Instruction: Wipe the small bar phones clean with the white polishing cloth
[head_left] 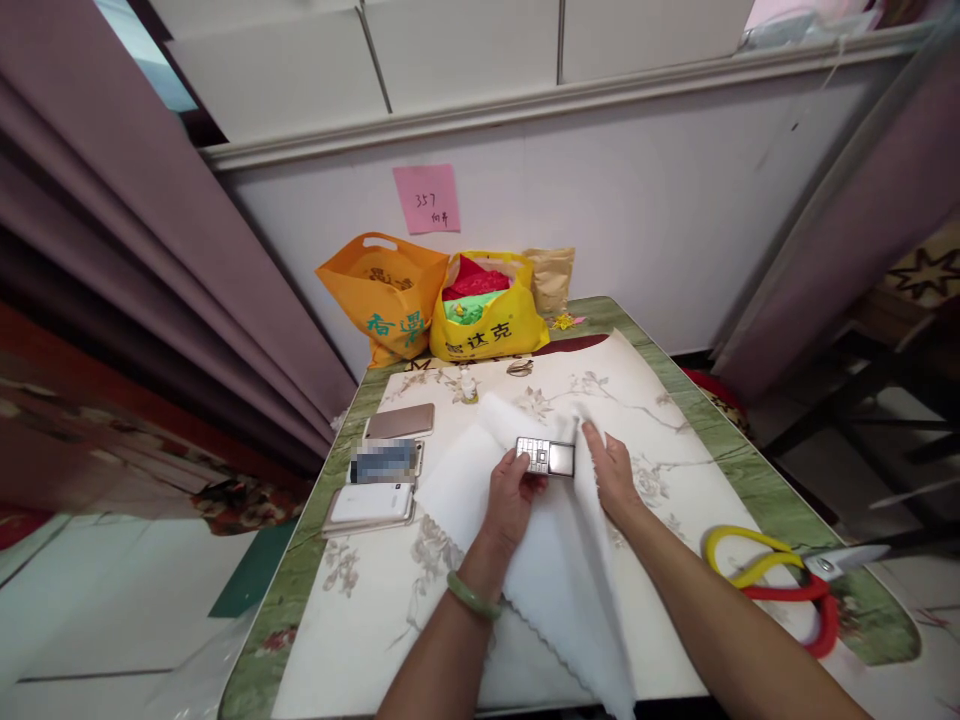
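Note:
In my left hand (511, 492) is a small silver keypad phone (534, 455), its keys and screen facing up and my thumb on its left end. Beneath the phone spreads a white cloth (465, 475) with a wavy edge. My right hand (613, 470) pinches the cloth's raised right side, just right of the phone. Left of the cloth lie several smartphones: a rose-gold one (401, 421), one with a blurred-out surface (384, 461), and a white one (371, 502) on top of another device.
Large scissors (780, 570) with yellow and red handles lie at the right edge of the table (645, 345). At the back stand an orange bag (386, 290), a stuffed yellow bag (491, 335) and a brown paper pouch (553, 278). A small bottle (468, 386) stands behind the cloth.

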